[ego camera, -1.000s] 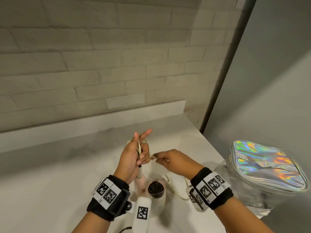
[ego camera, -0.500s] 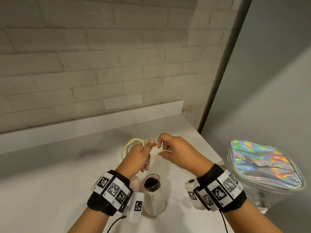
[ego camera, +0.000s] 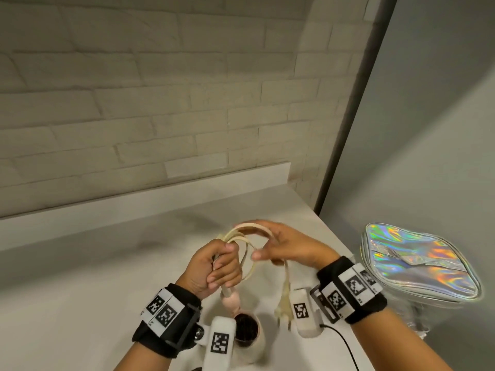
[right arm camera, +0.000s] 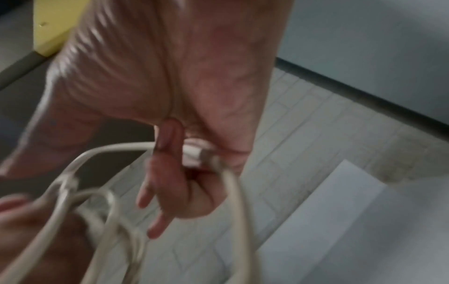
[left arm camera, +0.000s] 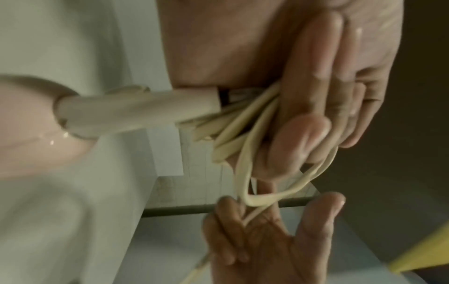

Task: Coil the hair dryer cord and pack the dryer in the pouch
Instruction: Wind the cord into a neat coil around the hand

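Note:
A pink hair dryer [ego camera: 245, 330] hangs nozzle-down over the white counter [ego camera: 80, 277]. My left hand [ego camera: 219, 269] grips its cream handle [left arm camera: 136, 109] together with several loops of cream cord [ego camera: 242, 238], which bunch against its fingers [left arm camera: 316, 96]. To its right, my right hand [ego camera: 281, 250] curls round the cord's free end [right arm camera: 230, 184] and arches it over the loops. The plug [ego camera: 284, 309] dangles below that hand. The iridescent silver pouch [ego camera: 417, 263] lies to the right, apart from both hands, its zip shut as far as I can see.
A pale brick wall [ego camera: 160, 103] with a low ledge [ego camera: 134, 199] backs the counter. The pouch sits on crinkled clear plastic [ego camera: 409, 317] at the counter's right edge, beside a grey wall [ego camera: 428, 129]. A black wire [ego camera: 345, 346] trails from my right wrist camera.
My right hand swung the cord over the top of the loops held in my left hand. The plug rose off the counter and now hangs in the air. The dryer shifted slightly.

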Demonstrator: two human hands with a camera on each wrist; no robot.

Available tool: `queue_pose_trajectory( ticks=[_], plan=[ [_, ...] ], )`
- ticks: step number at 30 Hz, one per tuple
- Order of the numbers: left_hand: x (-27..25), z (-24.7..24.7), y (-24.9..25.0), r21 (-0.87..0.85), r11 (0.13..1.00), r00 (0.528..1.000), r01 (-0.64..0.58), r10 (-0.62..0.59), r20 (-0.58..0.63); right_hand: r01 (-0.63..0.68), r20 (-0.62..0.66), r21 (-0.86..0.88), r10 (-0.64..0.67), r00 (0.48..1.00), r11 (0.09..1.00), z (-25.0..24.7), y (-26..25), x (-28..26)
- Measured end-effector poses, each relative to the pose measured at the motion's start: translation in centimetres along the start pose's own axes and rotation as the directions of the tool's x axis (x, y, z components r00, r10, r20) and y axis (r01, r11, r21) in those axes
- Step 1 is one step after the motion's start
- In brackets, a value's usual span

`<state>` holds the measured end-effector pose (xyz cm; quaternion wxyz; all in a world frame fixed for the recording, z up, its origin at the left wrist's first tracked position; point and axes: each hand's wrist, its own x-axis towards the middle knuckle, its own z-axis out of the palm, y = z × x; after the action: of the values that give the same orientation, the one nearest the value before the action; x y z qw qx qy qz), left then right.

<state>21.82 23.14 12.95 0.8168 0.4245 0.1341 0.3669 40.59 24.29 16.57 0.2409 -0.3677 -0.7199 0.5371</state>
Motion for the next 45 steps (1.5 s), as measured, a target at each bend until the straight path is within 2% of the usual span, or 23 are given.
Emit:
queue_pose_trajectory(
  ticks=[2, 4, 6, 7, 10, 13, 18, 22, 23, 27, 30, 34, 37, 40, 43, 44, 45],
  plan=[
    [0.4, 0.3, -0.2, -0.021, 1.0, 1.0, -0.012, 0.012, -0.006, 0.005, 0.079, 0.02, -0.006, 0.997, 1.0, 1.3, 0.5, 0.4],
    [0.5, 0.3, -0.4, 0.002, 0.999, 0.998, -0.039, 0.039, -0.039, 0.0, 0.074, 0.101, -0.007, 0.997, 0.995, 1.8, 0.7, 0.7],
    [0.5, 0.1, -0.3, 0.1, 0.992, 0.993, -0.073, 0.082, -0.09, -0.007, 0.049, 0.141, 0.0, 0.999, 0.99, 1.4, 0.6, 0.7],
    [0.5, 0.2, -0.2, 0.204, 0.976, 0.985, -0.076, 0.106, -0.138, -0.015, 0.024, 0.123, 0.012, 1.0, 0.992, 1.1, 0.5, 0.7],
    [0.6, 0.8, -0.2, 0.489, 0.872, 0.925, -0.028, 0.208, -0.318, -0.073, -0.121, -0.052, 0.067, 0.99, 0.996, 0.2, 0.4, 1.1],
    [0.8, 1.3, -0.5, 0.552, 0.834, 0.859, -0.019, 0.296, -0.417, -0.138, -0.2, -0.094, 0.117, 0.973, 0.986, 0.2, 0.6, 1.8],
    [1.2, 2.2, -0.9, 0.496, 0.865, 0.84, -0.073, 0.322, -0.438, -0.103, -0.239, 0.015, 0.104, 0.965, 0.995, 0.7, 1.9, 1.9],
    [1.0, 1.7, -1.1, 0.494, 0.866, 0.829, -0.076, 0.33, -0.452, -0.052, -0.165, 0.091, 0.066, 0.984, 0.995, -1.7, 3.5, 0.5],
    [0.9, 1.3, -1.1, 0.476, 0.874, 0.834, -0.093, 0.33, -0.442, -0.057, -0.187, 0.094, 0.074, 0.98, 0.994, -2.3, 3.9, 0.2],
    [0.8, 0.7, -1.0, 0.382, 0.912, 0.857, -0.147, 0.31, -0.412, -0.228, -0.439, -0.119, 0.155, 0.885, 0.966, -4.2, 5.7, -0.4],
    [1.0, 0.7, -0.9, 0.327, 0.931, 0.869, -0.159, 0.29, -0.4, -0.303, -0.525, -0.208, 0.154, 0.837, 0.93, -4.4, 7.4, -0.6],
    [1.3, 0.7, -1.1, 0.295, 0.942, 0.864, -0.159, 0.277, -0.42, -0.385, -0.443, -0.24, 0.252, 0.86, 0.891, -2.3, 9.1, -0.8],
    [1.3, 0.6, -1.0, 0.24, 0.957, 0.865, -0.164, 0.256, -0.432, -0.43, -0.393, -0.485, 0.249, 0.885, 0.762, -0.5, 9.5, -0.4],
    [1.3, 0.7, -1.0, 0.204, 0.967, 0.874, -0.149, 0.226, -0.431, -0.409, -0.322, -0.611, 0.258, 0.911, 0.678, 0.8, 9.1, 0.0],
    [1.4, 1.1, -1.0, 0.213, 0.969, 0.886, -0.126, 0.207, -0.414, -0.429, -0.354, -0.712, 0.244, 0.903, 0.556, 1.5, 8.6, 0.3],
    [1.5, 1.2, -1.0, 0.222, 0.967, 0.889, -0.122, 0.206, -0.408, -0.431, -0.375, -0.691, 0.221, 0.9, 0.581, 1.5, 8.3, 0.6],
    [1.5, 1.3, -1.0, 0.235, 0.965, 0.891, -0.119, 0.208, -0.404, -0.432, -0.393, -0.602, 0.222, 0.892, 0.671, 1.5, 8.0, 1.0]
  ],
)
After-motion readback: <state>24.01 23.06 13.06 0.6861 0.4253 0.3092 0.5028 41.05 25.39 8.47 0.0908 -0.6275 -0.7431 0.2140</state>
